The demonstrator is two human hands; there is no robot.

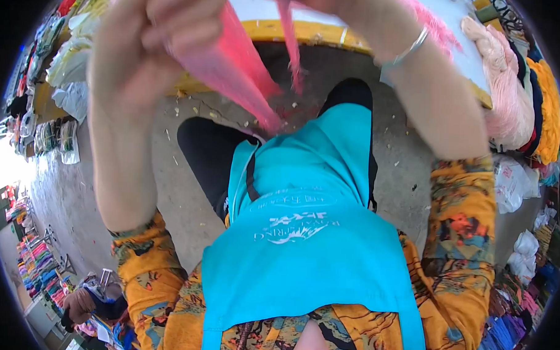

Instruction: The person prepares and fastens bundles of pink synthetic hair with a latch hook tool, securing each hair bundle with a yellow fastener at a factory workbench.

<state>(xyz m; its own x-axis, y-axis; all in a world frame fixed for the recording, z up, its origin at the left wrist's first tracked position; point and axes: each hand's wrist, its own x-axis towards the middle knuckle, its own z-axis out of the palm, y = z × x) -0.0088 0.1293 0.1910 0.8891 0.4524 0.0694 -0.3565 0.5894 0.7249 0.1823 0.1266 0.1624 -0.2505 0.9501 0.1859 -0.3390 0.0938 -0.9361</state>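
My left hand (180,23) is raised at the upper left, its fingers curled round pink material (234,68) that looks like yarn or cloth. The pink lengths hang down from it over my lap, their ends tapering above the teal apron (308,238). Up at the top edge, my right hand (323,0) is partly cut off by the frame. A thinner pink strand (290,46) hangs below it; motion blur and the frame edge hide its fingers. A bracelet (412,49) circles my right wrist.
Ahead stands a white-topped table with a yellow edge (309,34), with pink fibres (430,23) on it. Pale pink skeins (496,84) and orange yarn (544,110) hang at the right. White plastic bags (511,183) sit below them. Colourful bundles (39,259) line the lower left.
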